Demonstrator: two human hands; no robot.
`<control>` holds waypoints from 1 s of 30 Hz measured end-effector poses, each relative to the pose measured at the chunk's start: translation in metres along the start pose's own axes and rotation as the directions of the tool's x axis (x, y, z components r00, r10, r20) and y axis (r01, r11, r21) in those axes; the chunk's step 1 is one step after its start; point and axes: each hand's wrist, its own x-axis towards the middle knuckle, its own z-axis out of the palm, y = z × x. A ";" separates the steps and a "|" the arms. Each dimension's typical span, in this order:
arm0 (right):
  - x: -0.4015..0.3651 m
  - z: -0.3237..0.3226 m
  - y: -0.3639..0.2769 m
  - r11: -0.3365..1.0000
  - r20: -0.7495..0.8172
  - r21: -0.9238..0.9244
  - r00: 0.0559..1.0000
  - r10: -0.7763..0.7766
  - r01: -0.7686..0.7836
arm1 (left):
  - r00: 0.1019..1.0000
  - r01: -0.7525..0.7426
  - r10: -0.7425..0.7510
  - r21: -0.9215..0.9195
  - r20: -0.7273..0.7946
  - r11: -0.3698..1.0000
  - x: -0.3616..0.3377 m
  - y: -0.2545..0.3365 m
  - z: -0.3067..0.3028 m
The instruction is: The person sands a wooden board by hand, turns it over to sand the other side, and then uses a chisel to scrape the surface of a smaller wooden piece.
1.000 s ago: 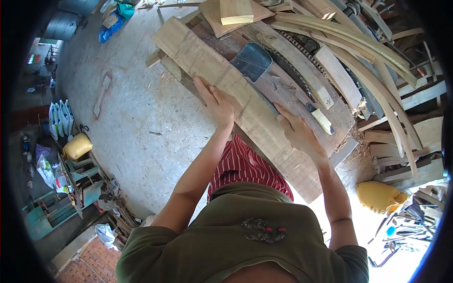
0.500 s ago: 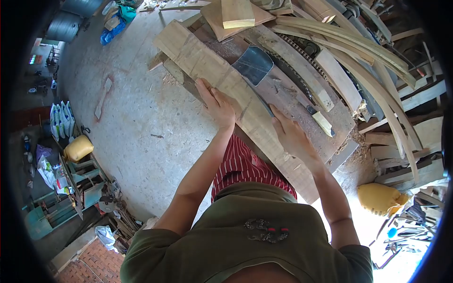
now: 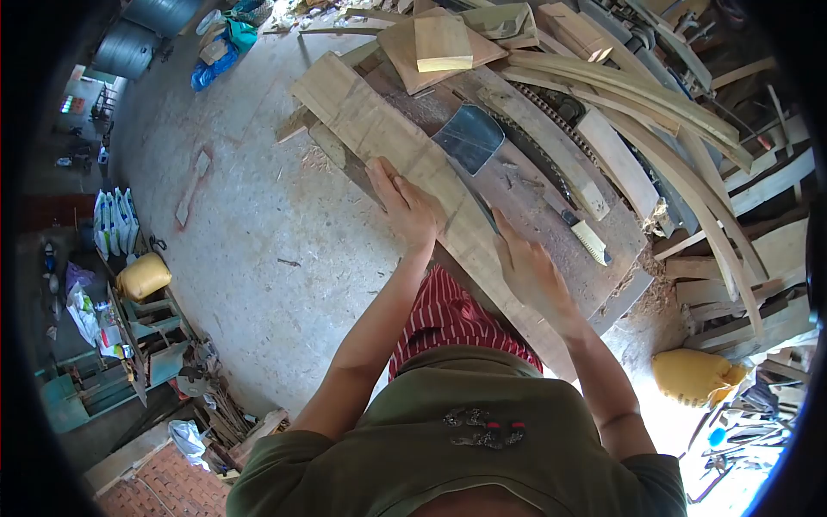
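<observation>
A long, thick wooden plank (image 3: 401, 142) lies slantwise across the workbench (image 3: 579, 274) in front of me, its near end reaching my body. My left hand (image 3: 407, 211) holds its left edge, fingers stretched forward along the wood. On the opposite edge sits my right hand (image 3: 530, 271), closed against the side, with its fingertips partly hidden. To the right of the plank, a dark, smooth sheet (image 3: 469, 138) rests on the bench. A brush (image 3: 589, 240) with pale bristles lies beyond my right hand.
Wood blocks (image 3: 443, 43) are stacked at the far end of the bench. Curved wooden strips (image 3: 629, 90) and a chain (image 3: 551, 99) crowd the right. A yellow sack (image 3: 693, 376) sits lower right, and a yellow jug (image 3: 144, 276) stands left. Wood shavings lie on the concrete floor (image 3: 258, 215).
The whole scene sits slightly lower in view as my head has shifted. Both hands keep their places on the plank's two edges.
</observation>
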 end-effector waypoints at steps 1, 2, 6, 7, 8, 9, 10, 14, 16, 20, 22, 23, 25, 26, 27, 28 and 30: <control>0.003 -0.003 0.001 1.000 0.005 -0.006 1.000 -0.003 0.003 | 1.000 -0.027 0.027 -0.012 -0.004 1.000 0.000 -0.001 0.000; 0.007 -0.012 -0.010 0.994 0.103 -0.027 0.989 0.103 -0.101 | 0.999 -0.055 0.055 -0.020 -0.001 0.998 -0.001 -0.002 -0.002; 0.004 -0.007 -0.002 0.987 0.153 0.007 0.976 0.158 -0.161 | 1.000 -0.019 0.019 -0.023 -0.001 1.000 -0.003 0.000 0.000; 0.000 -0.003 0.004 0.987 0.143 0.006 0.977 0.159 -0.162 | 1.000 -0.029 0.029 -0.017 -0.002 0.999 -0.002 0.001 -0.001; -0.005 -0.002 0.004 0.996 0.075 -0.009 0.993 0.086 -0.086 | 0.999 -0.041 0.041 -0.009 -0.008 0.999 0.001 0.002 -0.001; -0.008 -0.001 0.005 1.000 0.014 -0.028 1.000 0.012 -0.011 | 0.999 -0.046 0.046 -0.008 -0.012 0.999 0.004 0.002 -0.001; -0.004 0.000 0.006 1.000 0.013 -0.024 1.000 0.013 -0.012 | 1.000 -0.019 0.019 0.000 -0.011 1.000 0.003 0.002 -0.001; 0.007 -0.002 -0.003 0.990 0.113 -0.019 0.983 0.144 -0.143 | 1.000 0.010 -0.010 -0.050 0.002 0.999 0.002 0.002 -0.001; 0.006 -0.004 0.003 0.997 0.044 -0.048 0.997 0.069 -0.066 | 1.000 0.020 -0.019 -0.030 0.013 0.999 0.002 0.004 -0.004; 0.010 -0.008 -0.008 0.887 0.287 0.357 0.938 0.196 -0.294 | 1.000 -0.009 0.009 -0.070 -0.003 0.998 0.003 0.000 0.000; 0.018 0.000 -0.010 0.936 0.192 0.272 0.966 0.174 -0.223 | 1.000 0.018 -0.016 0.105 -0.014 0.994 -0.001 0.004 0.001; 0.021 0.000 -0.008 0.892 0.226 0.381 0.960 0.167 -0.245 | 0.999 0.048 -0.042 0.271 -0.029 0.961 0.002 0.008 -0.001; 0.020 0.003 0.004 0.841 0.246 0.478 0.958 0.150 -0.254 | 0.981 -0.195 0.191 0.308 0.044 0.931 0.016 0.012 -0.008; 0.009 0.011 0.015 0.802 0.210 0.545 0.966 0.151 -0.244 | 0.908 -0.419 0.396 0.324 0.136 0.848 0.022 0.015 -0.011; -0.004 0.014 0.021 0.757 0.179 0.610 0.971 0.157 -0.234 | 0.907 -0.420 0.398 0.318 0.135 0.850 0.030 0.018 -0.011; -0.016 0.015 0.027 0.756 0.180 0.610 0.971 0.158 -0.237 | 0.838 -0.530 0.431 0.317 0.334 0.787 0.044 0.021 -0.010; -0.034 0.018 0.031 0.647 0.219 0.688 0.944 0.246 -0.329 | 0.673 -0.676 0.463 0.225 0.577 0.702 0.073 0.020 -0.003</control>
